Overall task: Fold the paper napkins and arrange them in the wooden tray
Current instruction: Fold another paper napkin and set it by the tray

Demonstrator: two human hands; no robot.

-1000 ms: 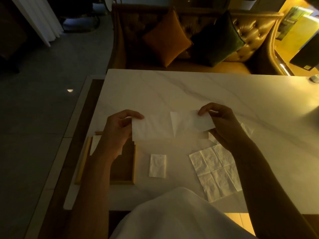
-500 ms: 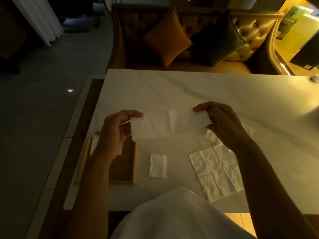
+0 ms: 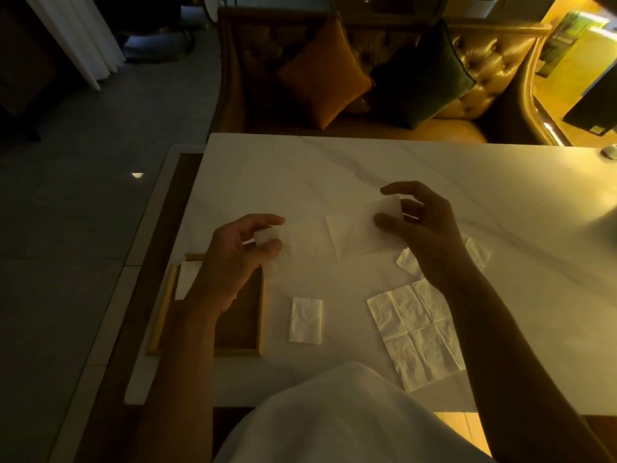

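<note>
A half-folded white napkin (image 3: 334, 237) is stretched above the marble table (image 3: 334, 168) between both hands. My left hand (image 3: 233, 262) pinches its left end and my right hand (image 3: 420, 225) pinches its right end, which is lifted and blurred. The wooden tray (image 3: 257, 315) lies at the table's near left under my left forearm, with a white napkin (image 3: 187, 279) in its far left corner. A small folded napkin (image 3: 306, 320) lies just right of the tray. An unfolded creased napkin (image 3: 414, 332) lies at the near right.
Another napkin (image 3: 409, 262) peeks out from behind my right wrist. A tufted sofa with an orange cushion (image 3: 324, 81) and a dark green cushion (image 3: 424, 75) stands past the table's far edge. White cloth (image 3: 334, 419) covers my lap at the near edge.
The napkin has tilted: my right hand rose and moved away with its end, while my left hand shifted slightly down. The right end now looks blurred with motion.
</note>
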